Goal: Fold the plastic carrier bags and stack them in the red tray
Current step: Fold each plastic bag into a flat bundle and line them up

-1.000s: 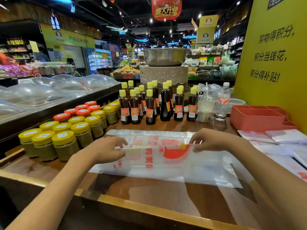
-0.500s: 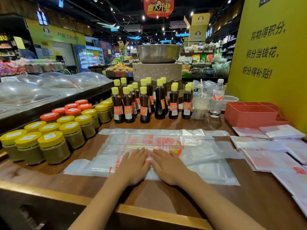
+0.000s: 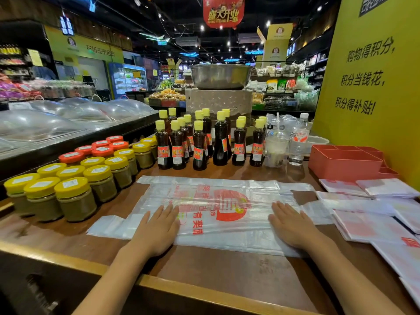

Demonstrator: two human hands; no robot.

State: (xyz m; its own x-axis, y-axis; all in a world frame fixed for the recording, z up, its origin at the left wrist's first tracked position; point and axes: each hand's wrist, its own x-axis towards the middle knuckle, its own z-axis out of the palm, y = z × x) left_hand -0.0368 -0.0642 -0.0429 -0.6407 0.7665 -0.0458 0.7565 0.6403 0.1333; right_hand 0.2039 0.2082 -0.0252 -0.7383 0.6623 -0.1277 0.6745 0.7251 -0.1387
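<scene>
Hands [image 3: 159, 226] press flat a clear, red-printed carrier bag [image 3: 218, 208].

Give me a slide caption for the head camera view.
Both hands, left hand and right hand, press flat on a plastic carrier bag.

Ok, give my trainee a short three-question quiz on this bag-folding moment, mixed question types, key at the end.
1. True or false: both hands, the left hand and the right hand, press flat on the carrier bag with straight fingers.
2. Multiple choice: where is the red tray? A) under the bag B) far right, against the yellow wall C) among the jars
3. Fill in: the dark bottles behind the bag have ____ caps.

Key: 1 true; 2 B; 3 yellow.
</scene>
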